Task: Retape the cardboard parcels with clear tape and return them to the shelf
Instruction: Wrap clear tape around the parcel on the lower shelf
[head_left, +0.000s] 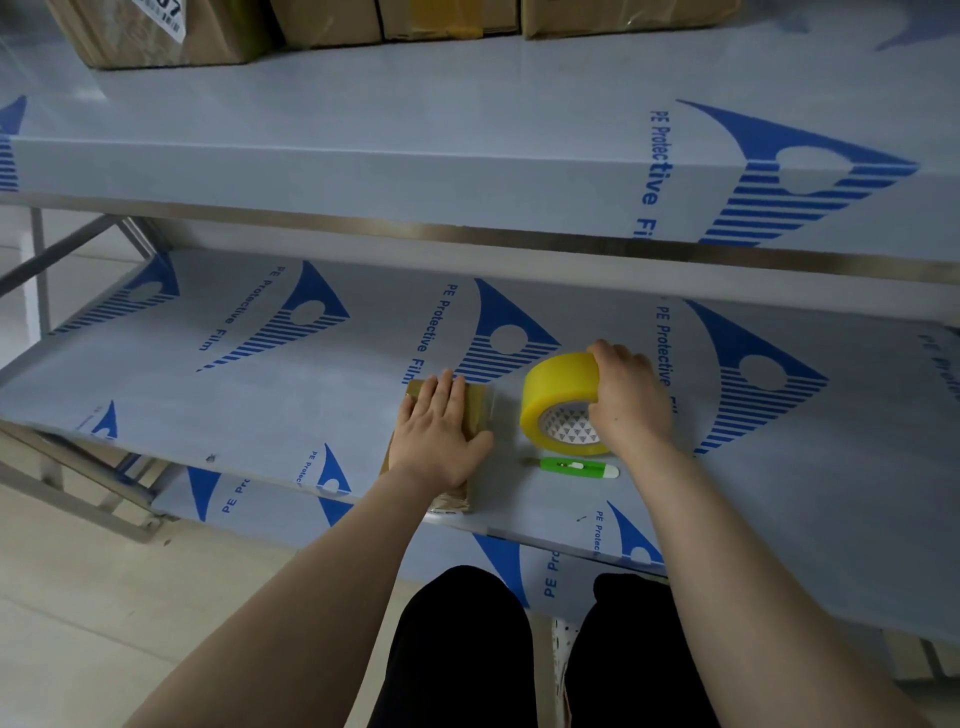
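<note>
Nearest to the camera are the person's legs in black trousers, over a pale floor. Both bare forearms reach forward from here to the lower shelf, which is covered with grey protective film with blue print.

At the front edge of this shelf lies a small cardboard parcel, with its near end at the edge. The left hand lies flat on top of it, fingers straight and close together and the thumb spread to the side. It covers most of the parcel.

Just to the right, a green cutter lies on the shelf. It is apart from the parcel and close in front of the tape roll. The yellowish roll stands tilted on the shelf, beside the parcel. The right hand grips it from above, with the fingers curled over the top of the roll. I cannot tell where the thumb is.

Behind the hands the lower shelf is bare film. At the left the steel frame is visible.

Above, the upper shelf comes forward over the back part of the lower one. Far at its back stand several cardboard boxes, side by side. The left one has a white label.
</note>
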